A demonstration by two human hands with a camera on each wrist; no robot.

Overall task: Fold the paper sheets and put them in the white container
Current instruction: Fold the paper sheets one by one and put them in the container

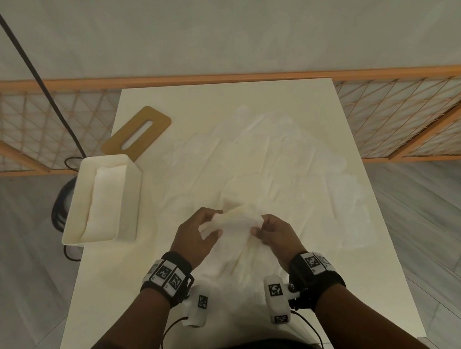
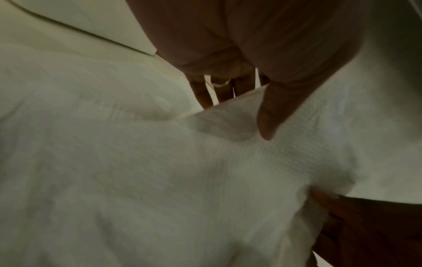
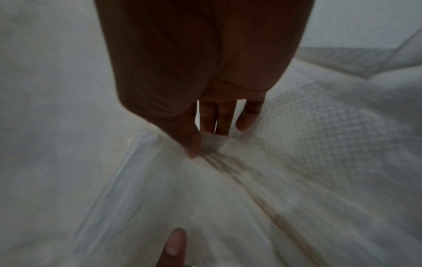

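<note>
Looking down from the head camera, I see one paper sheet [image 1: 233, 224] lifted a little off the table [image 1: 339, 289], stretched between the two hands at the near middle. Its long axis runs left to right, from one hand to the other, and the rest of it drapes toward me in soft creases.

My left hand [image 1: 194, 237] pinches the sheet's left end — in the left wrist view the thumb [image 2: 269, 115] lies on top of the textured paper [image 2: 205, 162] with the other fingers behind its edge. My right hand [image 1: 275, 233] pinches the right end; in the right wrist view the thumb [image 3: 187, 142] and fingers [image 3: 214, 119] close on a gathered corner, and wrinkles fan out from that pinch across the sheet [image 3: 297, 144].

Under and beyond the held sheet, more paper sheets [image 1: 250, 157] lie spread loose and overlapping across the middle and far right of the table, crumpled flat.

The white container [image 1: 130, 207] stands at the left edge of the table, its long axis running away from me, tilted slightly. A folded stack of paper [image 1: 104, 203] lies inside along that axis. Just beyond it a tan lid with a slot [image 1: 137, 132] lies flat, angled toward the far right.

A dark cable [image 1: 28, 65] runs down past the table's left side.
</note>
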